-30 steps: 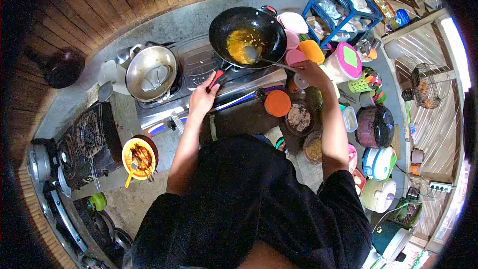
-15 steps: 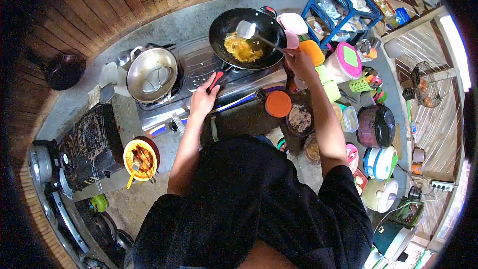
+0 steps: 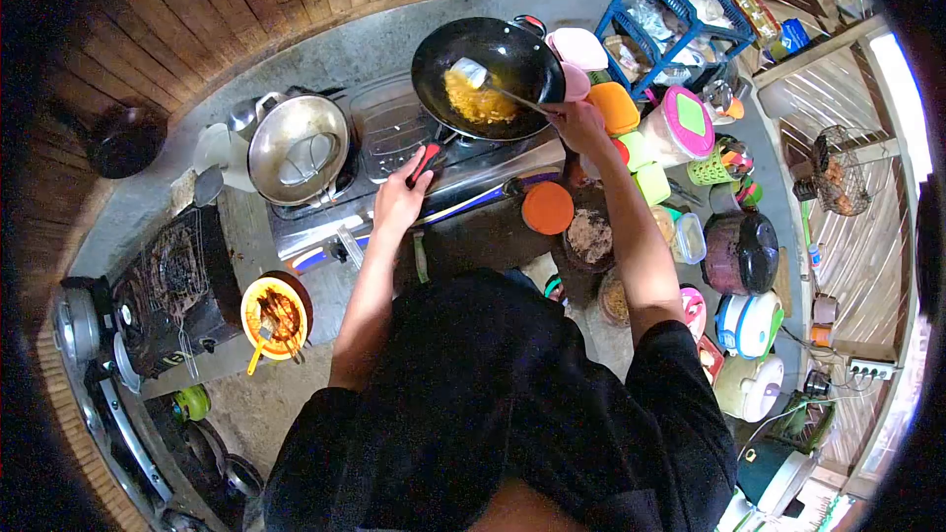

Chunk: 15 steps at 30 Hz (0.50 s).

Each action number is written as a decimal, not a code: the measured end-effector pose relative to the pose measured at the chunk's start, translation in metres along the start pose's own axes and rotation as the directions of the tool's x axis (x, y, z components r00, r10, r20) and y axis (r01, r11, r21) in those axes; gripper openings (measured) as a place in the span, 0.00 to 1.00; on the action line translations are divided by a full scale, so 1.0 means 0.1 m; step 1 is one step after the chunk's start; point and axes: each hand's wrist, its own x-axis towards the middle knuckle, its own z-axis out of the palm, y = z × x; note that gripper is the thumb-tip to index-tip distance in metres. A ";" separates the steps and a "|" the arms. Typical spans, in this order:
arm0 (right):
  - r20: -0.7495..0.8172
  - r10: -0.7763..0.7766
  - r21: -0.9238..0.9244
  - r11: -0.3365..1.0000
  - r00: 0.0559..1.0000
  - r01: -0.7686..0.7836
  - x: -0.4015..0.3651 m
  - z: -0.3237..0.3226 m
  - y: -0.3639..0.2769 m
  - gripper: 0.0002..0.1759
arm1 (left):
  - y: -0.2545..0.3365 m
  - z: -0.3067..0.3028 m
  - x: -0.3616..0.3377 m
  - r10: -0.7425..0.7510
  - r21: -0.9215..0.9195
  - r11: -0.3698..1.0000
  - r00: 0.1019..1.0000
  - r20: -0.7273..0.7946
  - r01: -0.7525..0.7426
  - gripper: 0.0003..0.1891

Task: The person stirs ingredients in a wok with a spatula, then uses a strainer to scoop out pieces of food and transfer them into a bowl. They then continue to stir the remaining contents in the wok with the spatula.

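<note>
A black wok [image 3: 537,59] sits on the right side of the gas stove [image 3: 394,123], with yellow-orange food [image 3: 480,104] in its bottom. My left hand [image 3: 399,197] is closed around the wok's red and black handle, at the near left of the wok. In my right hand [image 3: 579,128] is the handle of a spatula [image 3: 471,72], held over the wok's near right rim. The spatula's pale blade rests at the far left edge of the food. A second, silvery pan [image 3: 264,143] with a wire strainer [image 3: 307,160] inside stands on the left burner.
Close by my right forearm are an orange-lidded container [image 3: 548,209], green containers [image 3: 650,183] and a pink-lidded tub [image 3: 680,123]. A blue rack [image 3: 631,0] stands at the back right. On the left are a yellow bowl of dark red sauce [image 3: 254,300] and a black grill [image 3: 148,266].
My right hand has moved slightly left and down, and the spatula blade has shifted left and toward me through the food. My left hand stays on the wok handle.
</note>
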 end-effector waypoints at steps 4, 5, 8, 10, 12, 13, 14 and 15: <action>0.001 -0.121 0.211 0.970 0.993 0.118 -0.04 0.06 0.17 0.14 | -0.01 0.01 0.02 -0.041 0.026 0.999 0.999 0.016 0.040 0.25; 0.003 -0.122 0.212 0.970 0.992 0.119 -0.06 0.04 0.24 0.14 | -0.03 0.02 0.02 -0.022 0.020 1.000 1.000 0.003 0.022 0.25; 0.070 -0.153 0.158 0.977 0.986 0.140 -0.19 -0.23 0.22 0.14 | -0.04 0.02 0.02 -0.018 0.013 1.000 1.000 0.000 0.018 0.25; 0.103 -0.062 0.335 0.942 0.993 0.024 -0.29 -0.47 0.16 0.13 | -0.04 0.03 0.03 -0.032 0.009 0.999 0.999 0.011 0.032 0.25; 0.098 0.043 0.273 0.959 0.994 -0.069 -0.31 -0.53 0.18 0.14 | -0.06 0.04 0.03 -0.017 0.008 1.000 1.000 -0.006 0.017 0.25; 0.086 0.146 0.210 0.964 0.986 -0.161 -0.32 -0.55 0.23 0.14 | -0.06 0.04 0.03 -0.017 0.008 1.000 1.000 -0.005 0.017 0.25; 0.022 0.123 0.188 0.974 0.992 -0.125 -0.29 -0.43 0.42 0.15 | -0.05 0.04 0.03 -0.025 0.020 0.999 1.000 -0.003 0.025 0.25; 0.023 0.122 0.188 0.974 0.992 -0.124 -0.30 -0.48 0.39 0.15 | -0.02 0.02 0.02 -0.032 0.032 0.999 0.999 -0.003 0.032 0.25</action>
